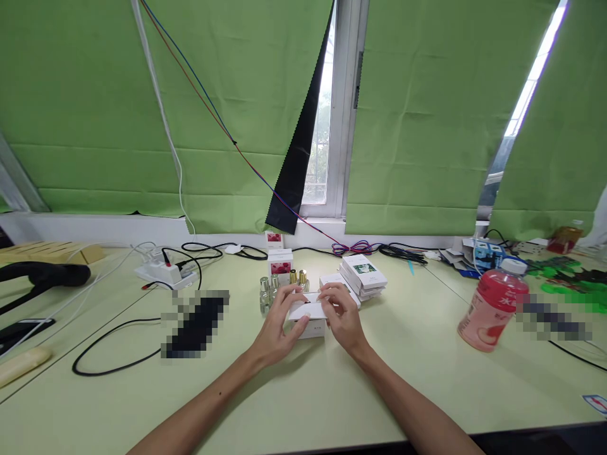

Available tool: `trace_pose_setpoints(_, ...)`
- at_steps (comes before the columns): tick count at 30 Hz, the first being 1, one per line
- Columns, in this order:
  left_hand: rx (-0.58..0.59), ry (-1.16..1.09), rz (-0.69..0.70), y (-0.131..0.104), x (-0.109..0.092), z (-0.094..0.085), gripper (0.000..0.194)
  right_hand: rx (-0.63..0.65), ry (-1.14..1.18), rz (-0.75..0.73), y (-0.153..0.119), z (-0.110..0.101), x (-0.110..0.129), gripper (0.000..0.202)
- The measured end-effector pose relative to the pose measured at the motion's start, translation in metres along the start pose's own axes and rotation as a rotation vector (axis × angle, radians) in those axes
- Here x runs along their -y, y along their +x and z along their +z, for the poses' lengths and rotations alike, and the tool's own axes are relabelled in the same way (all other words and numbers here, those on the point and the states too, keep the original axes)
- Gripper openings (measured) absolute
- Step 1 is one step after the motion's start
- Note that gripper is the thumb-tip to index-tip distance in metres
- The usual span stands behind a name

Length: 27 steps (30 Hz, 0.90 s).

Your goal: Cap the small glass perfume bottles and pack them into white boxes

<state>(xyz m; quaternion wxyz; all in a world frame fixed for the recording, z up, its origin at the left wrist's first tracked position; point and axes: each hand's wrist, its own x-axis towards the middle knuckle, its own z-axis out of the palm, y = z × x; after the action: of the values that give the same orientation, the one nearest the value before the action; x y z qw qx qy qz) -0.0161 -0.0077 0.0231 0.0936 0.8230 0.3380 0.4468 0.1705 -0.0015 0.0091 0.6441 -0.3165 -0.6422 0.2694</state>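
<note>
A small white box (312,328) stands on the pale table between my two hands, its top face towards me. My left hand (283,322) is curled round the box's left side, thumb on the front part of the top and fingertips at the back edge. On the right side, my right hand (342,316) has its bent fingers on the top's back right corner. Just behind my left hand are small glass bottles (264,296), some with gold caps (302,277). A pile of flat white cartons (364,275) lies behind my right hand.
White boxes with red pictures (280,264) stand at the back. A pink bottle (493,309) is on the right. On the left lie a blurred dark device (196,325), a power strip (164,273) and looped cables. Green blinds (427,126) hang behind the table (303,404).
</note>
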Motion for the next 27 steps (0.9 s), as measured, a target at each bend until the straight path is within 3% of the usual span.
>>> trace_pose_setpoints(9, -0.088, 0.066, 0.005, 0.0027, 0.0032, -0.0008, 0.011, -0.004, -0.009, 0.013, -0.0005, -0.0003, -0.0014, 0.014)
trace_pose_setpoints(27, -0.075, 0.116, 0.009, 0.0023, 0.0039, 0.0002, 0.014, -0.008, -0.017, 0.026, -0.0016, 0.0005, -0.0009, 0.017)
